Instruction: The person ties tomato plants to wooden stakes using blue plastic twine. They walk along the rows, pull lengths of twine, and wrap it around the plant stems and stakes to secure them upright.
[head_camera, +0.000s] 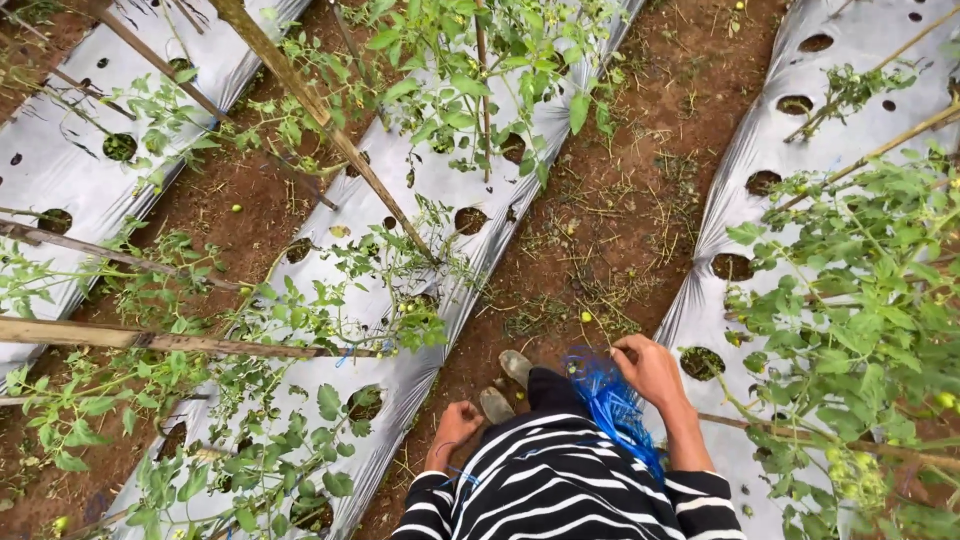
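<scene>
Where the red-brown soil path (620, 200) runs between them, long beds wrapped in silver plastic mulch (420, 200) fill most of the view, each sheet punched with round planting holes (470, 220). Leafy green tomato plants (850, 300) crowd the right bed and spread over the middle one, with small green fruit hard to pick out among the leaves. Slanted bamboo stakes (330, 130) cross the middle bed, and a thicker pole (150, 340) lies across the left side, partly blocking the plants beneath it. Plant trimmings and a few fallen green fruits litter the path.

At the bottom edge, the person's black-and-white striped sleeves (560, 490) are cut off by the frame, and two muddy shoes (505, 385) peek out just ahead. A bundle of blue plastic string (610, 405) hangs at the waist between the arms. The right hand (650, 370) rests at the top of that bundle, fingers curled and pinching strands. The left hand (455, 425) hangs low beside the middle bed, loosely curled, with a thin blue strand near its wrist; whether it grips anything cannot be told.
</scene>
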